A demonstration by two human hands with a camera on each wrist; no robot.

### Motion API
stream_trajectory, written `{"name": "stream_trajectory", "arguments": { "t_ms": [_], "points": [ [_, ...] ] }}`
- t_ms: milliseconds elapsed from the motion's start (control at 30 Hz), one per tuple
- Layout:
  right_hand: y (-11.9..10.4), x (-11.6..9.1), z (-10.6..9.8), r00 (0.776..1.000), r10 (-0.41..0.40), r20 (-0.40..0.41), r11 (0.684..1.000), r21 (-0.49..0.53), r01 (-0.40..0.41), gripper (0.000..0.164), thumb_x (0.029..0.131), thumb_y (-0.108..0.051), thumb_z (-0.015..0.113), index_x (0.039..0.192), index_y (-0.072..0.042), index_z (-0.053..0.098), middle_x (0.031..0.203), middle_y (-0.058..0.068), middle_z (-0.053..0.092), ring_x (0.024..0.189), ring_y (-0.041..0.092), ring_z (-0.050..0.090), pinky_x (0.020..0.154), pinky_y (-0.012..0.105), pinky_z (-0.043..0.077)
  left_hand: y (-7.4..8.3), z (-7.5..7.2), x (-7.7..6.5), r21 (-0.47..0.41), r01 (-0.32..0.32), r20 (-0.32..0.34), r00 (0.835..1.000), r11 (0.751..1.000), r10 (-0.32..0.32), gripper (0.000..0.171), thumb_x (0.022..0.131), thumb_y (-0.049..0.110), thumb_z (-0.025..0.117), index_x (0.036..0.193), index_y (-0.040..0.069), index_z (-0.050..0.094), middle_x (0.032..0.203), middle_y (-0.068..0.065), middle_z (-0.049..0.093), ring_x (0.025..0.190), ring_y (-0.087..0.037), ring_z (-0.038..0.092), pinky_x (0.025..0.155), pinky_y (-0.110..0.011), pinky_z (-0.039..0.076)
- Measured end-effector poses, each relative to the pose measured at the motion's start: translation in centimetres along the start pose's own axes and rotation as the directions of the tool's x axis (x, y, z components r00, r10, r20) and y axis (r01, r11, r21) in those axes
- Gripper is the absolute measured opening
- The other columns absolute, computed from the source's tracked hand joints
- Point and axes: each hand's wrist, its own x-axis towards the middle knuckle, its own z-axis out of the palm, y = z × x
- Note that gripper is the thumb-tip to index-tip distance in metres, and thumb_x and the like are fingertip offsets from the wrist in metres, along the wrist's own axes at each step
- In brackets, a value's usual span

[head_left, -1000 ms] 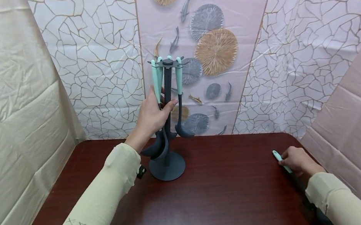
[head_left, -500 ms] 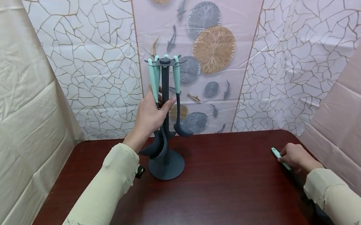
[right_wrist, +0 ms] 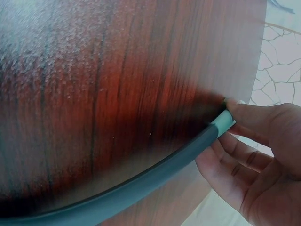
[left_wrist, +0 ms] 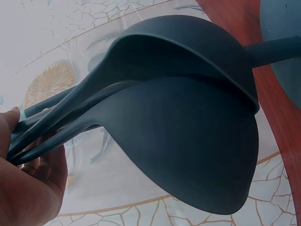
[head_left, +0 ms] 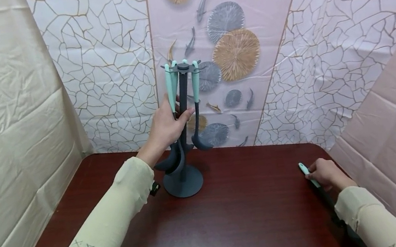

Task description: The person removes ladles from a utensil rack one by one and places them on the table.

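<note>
A dark grey utensil stand (head_left: 183,182) is upright on the table, with several mint-handled kitchen utensils hanging from its hooked top. My left hand (head_left: 165,122) grips the stand's pole together with utensil shafts, below the mint handles. Close up in the left wrist view, a dark ladle bowl (left_wrist: 183,37) overlaps a broad, curved utensil head (left_wrist: 188,146). At the table's right side my right hand (head_left: 327,174) pinches the mint handle of another kitchen utensil (right_wrist: 155,176), which lies along the table. Its dark shaft runs toward me; my sleeve hides most of its far end.
The dark red wooden table (head_left: 250,218) meets a patterned cloth (head_left: 110,77) at its back edge. Pale cloth walls (head_left: 10,126) flank it on both sides, the right one close to my right hand. A small black object (head_left: 155,188) shows by my left cuff.
</note>
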Motion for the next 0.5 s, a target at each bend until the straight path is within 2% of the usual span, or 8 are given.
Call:
{"name": "stream_trajectory", "arguments": {
  "t_ms": [500],
  "points": [
    [0.31, 0.23, 0.11, 1.0, 0.027, 0.002, 0.999, 0.027, -0.027, 0.041, 0.097, -0.01, 0.074, 0.126, 0.018, 0.064, 0.099, 0.031, 0.064, 0.067, 0.024, 0.068, 0.053, 0.042, 0.061, 0.0, 0.06, -0.05, 0.01, -0.001, 0.0, 1.0, 1.0, 0.001, 0.05, 0.103, 0.041, 0.072, 0.135, 0.011, 0.048, 0.097, -0.005, 0.067, 0.078, -0.021, 0.067, 0.067, -0.042, 0.056]
  ]
}}
